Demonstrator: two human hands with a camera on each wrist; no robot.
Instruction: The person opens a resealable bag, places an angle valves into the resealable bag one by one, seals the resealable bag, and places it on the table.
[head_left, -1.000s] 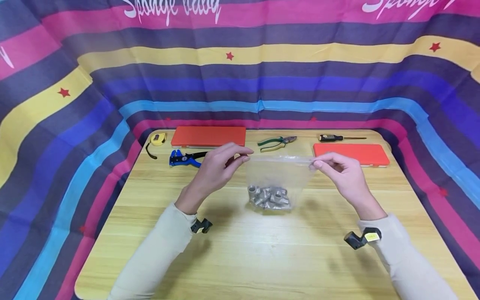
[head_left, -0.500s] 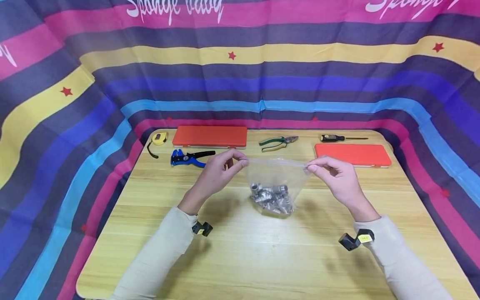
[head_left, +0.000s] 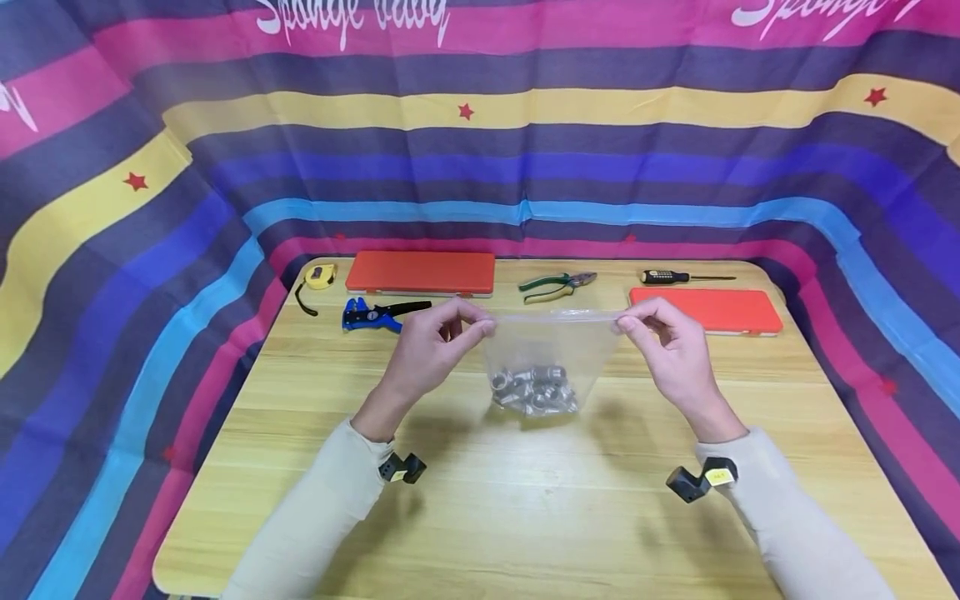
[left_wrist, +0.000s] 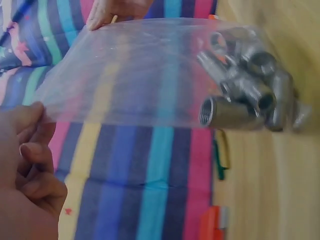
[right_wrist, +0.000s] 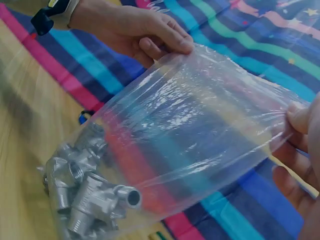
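A clear plastic zip bag [head_left: 543, 346] hangs over the middle of the table, stretched along its top edge. At its upper left corner, my left hand [head_left: 431, 350] pinches the plastic between thumb and fingertip. My right hand [head_left: 675, 358] pinches the opposite top corner. Several silvery metal threaded pipe fittings [right_wrist: 90, 187] lie bunched at the bag's bottom; some look T-shaped, others like short tubes. The left wrist view shows the same fittings [left_wrist: 245, 85] through the plastic. Whether the bag's bottom touches the table I cannot tell.
Along the back of the wooden table [head_left: 525, 517] lie a yellow tape measure [head_left: 320, 277], two red cases [head_left: 420, 272], green-handled pliers [head_left: 558, 286] and a screwdriver [head_left: 686, 277]. A blue and black wire stripper [head_left: 375, 316] is just behind my left hand. Striped cloth [head_left: 480, 183] surrounds the table.
Both hands keep their pinch on the bag. My right hand has shifted slightly left. The fittings tumbled about in the bag and now sit a little farther left.
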